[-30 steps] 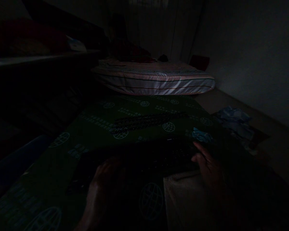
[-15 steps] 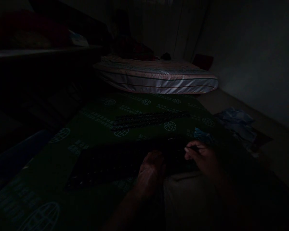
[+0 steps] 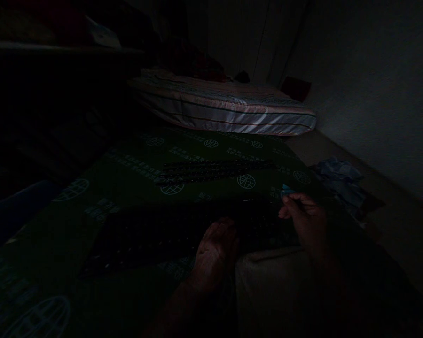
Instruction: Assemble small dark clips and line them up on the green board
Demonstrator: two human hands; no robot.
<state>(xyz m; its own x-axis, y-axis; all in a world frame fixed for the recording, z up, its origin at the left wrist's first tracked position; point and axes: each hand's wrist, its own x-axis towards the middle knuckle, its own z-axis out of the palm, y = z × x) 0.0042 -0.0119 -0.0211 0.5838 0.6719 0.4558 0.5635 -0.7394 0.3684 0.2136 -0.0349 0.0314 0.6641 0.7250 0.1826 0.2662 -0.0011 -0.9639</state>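
A long black slab that looks like a computer keyboard [image 3: 144, 234] lies slantwise in front of me, with rows of small light specks on it. My left hand [image 3: 216, 249] rests over its near edge, fingers curled down onto it. Beyond its right end is my right hand [image 3: 305, 220], raised slightly, thumb and fingers pinched together. Whatever the pinch holds, if anything, is too dark to make out. Just behind those fingertips shows a small blue piece [image 3: 287, 189], partly hidden by the hand.
Several thin dark speckled strips [image 3: 211, 171] lie side by side farther back on the green printed sheet [image 3: 134, 197]. A striped mattress [image 3: 232, 110] stands behind. Crumpled pale-blue cloth [image 3: 338, 173] is on the floor at right. Light fabric [image 3: 271, 281] lies nearest me. The room is very dim.
My right hand has moved right, away from the keyboard and towards the blue piece, still pinched. My left hand stays on the keyboard. The view has shifted slightly.
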